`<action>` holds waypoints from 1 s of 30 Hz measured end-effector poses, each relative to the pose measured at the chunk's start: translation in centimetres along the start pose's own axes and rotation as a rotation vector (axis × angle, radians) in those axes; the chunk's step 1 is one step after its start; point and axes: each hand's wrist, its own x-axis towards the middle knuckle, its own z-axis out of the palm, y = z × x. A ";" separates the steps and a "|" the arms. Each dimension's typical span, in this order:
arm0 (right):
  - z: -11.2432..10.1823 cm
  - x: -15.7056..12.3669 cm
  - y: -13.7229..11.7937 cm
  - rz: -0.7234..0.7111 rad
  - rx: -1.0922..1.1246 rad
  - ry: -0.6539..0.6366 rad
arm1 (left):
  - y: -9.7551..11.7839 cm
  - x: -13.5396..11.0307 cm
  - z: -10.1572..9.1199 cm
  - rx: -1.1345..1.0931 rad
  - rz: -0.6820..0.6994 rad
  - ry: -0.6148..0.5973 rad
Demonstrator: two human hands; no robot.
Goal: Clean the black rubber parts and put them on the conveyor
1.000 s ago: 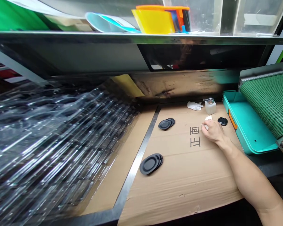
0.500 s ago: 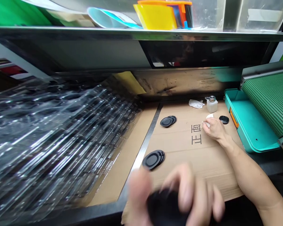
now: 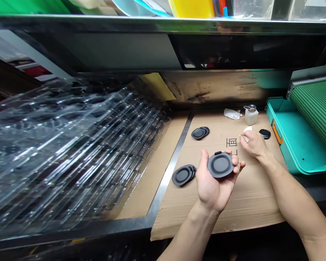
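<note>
Head view: left hand [image 3: 212, 188] cups a matte rubber disc [image 3: 220, 165], right hand [image 3: 254, 145] pinches a thin swab [image 3: 242, 137].

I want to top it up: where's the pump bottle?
The pump bottle stands at the back of the cardboard, between a crumpled tissue and the teal tray, toward the view's right.

The left hand [image 3: 213, 181] cradles a black rubber disc [image 3: 220, 165] while the right hand [image 3: 254, 145] pinches a white wipe [image 3: 247, 129]
</note>
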 end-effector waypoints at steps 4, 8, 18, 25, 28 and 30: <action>0.2 0.0 0.2 -0.011 -0.006 0.010 | -0.1 -0.1 0.1 0.002 0.001 0.002; 0.3 0.0 0.2 -0.007 -0.008 0.010 | -0.1 -0.2 0.1 0.001 0.003 -0.006; 0.3 0.0 0.3 -0.011 0.012 0.019 | -0.1 -0.5 0.4 -0.007 -0.035 0.023; 0.2 0.0 0.2 -0.011 0.003 0.012 | 0.0 -0.5 0.3 -0.007 -0.039 0.021; 0.1 0.0 0.2 -0.006 0.006 0.009 | 0.0 -0.4 0.3 -0.006 -0.042 0.023; 0.1 0.0 0.2 -0.006 0.010 0.008 | 0.0 -0.4 0.3 -0.005 -0.044 0.021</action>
